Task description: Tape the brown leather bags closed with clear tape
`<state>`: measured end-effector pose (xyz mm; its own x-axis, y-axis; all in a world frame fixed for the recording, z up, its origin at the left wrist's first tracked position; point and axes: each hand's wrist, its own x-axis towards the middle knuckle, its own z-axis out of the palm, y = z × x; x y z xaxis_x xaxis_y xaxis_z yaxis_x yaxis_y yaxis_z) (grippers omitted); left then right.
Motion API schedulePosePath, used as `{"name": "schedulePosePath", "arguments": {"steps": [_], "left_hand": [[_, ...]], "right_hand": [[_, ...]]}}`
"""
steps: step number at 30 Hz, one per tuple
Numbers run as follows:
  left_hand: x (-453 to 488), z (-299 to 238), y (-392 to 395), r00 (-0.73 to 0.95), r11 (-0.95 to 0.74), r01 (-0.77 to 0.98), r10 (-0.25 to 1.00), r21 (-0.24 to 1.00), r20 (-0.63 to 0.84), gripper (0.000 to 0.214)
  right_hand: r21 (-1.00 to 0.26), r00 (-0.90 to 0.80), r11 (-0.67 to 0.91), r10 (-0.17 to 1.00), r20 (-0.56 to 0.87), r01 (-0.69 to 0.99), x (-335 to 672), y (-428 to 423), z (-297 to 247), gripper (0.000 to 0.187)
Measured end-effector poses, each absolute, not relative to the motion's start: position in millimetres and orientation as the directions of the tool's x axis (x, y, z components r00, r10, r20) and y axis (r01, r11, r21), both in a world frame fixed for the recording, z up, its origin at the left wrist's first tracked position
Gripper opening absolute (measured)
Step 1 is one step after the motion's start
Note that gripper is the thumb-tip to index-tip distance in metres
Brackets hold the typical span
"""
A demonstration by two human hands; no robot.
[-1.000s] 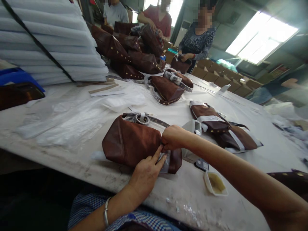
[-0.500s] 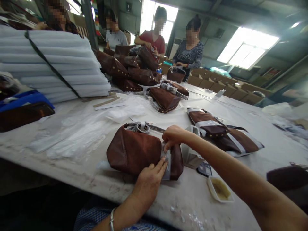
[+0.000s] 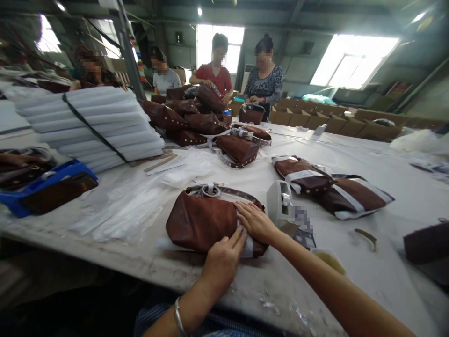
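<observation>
A brown leather bag (image 3: pixel 201 221) lies on the white table (image 3: pixel 351 262) in front of me, its studded strap and a metal ring (image 3: pixel 209 190) along the top. A white band (image 3: pixel 247 245) wraps the bag's right end. My right hand (image 3: pixel 255 220) lies flat and open on that band. My left hand (image 3: pixel 221 261) presses its extended fingers against the bag's lower right edge, beside the band. Neither hand holds anything.
A white tape dispenser (image 3: pixel 279 202) and a small tray (image 3: pixel 329 258) sit right of the bag. Two wrapped bags (image 3: pixel 331 187) lie further right, another (image 3: pixel 239 146) behind. A bound stack of white foam sheets (image 3: pixel 91 124) stands at the left, clear plastic bags (image 3: pixel 122 210) before it. Several people work at the far end.
My right hand has opened from a pinch at the band's top and now lies flat on it. My left hand shifted slightly up the bag's edge. The camera tilted upward.
</observation>
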<state>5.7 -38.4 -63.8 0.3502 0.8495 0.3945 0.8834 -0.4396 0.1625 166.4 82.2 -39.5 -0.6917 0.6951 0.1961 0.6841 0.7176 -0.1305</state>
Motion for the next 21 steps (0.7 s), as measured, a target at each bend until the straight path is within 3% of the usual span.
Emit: {"name": "schedulePosePath", "arguments": {"steps": [4, 7, 11, 13, 16, 21], "left_hand": [[-11, -55, -41, 0.411, -0.566, 0.765, 0.796, 0.307, 0.444, 0.035], [-41, -44, -46, 0.458, -0.660, 0.681, 0.721, 0.316, 0.520, 0.031], [-100, -31, -56, 0.446, -0.583, 0.800, 0.733, 0.138, 0.513, 0.044], [-126, -28, -61, 0.493, -0.550, 0.835, 0.770, 0.029, 0.406, 0.056], [-147, -31, -63, 0.555, -0.555, 0.825, 0.763, -0.105, 0.333, 0.055], [-140, -55, -53, 0.558, -0.553, 0.819, 0.710, -0.152, 0.429, 0.050]], "right_hand": [[-0.080, -0.705, 0.722, 0.689, 0.167, 0.687, 164, 85, -41, 0.048], [-0.047, -0.679, 0.703, 0.701, 0.217, 0.710, 157, 75, -29, 0.047], [-0.114, -0.717, 0.766, 0.636, 0.287, 0.633, 144, 34, -28, 0.052], [-0.121, -0.766, 0.815, 0.576, 0.285, 0.567, 142, 17, -33, 0.072], [-0.074, -0.804, 0.842, 0.534, 0.264, 0.535, 146, 14, -40, 0.091], [-0.026, -0.814, 0.843, 0.526, 0.246, 0.537, 157, 32, -39, 0.085]]}}
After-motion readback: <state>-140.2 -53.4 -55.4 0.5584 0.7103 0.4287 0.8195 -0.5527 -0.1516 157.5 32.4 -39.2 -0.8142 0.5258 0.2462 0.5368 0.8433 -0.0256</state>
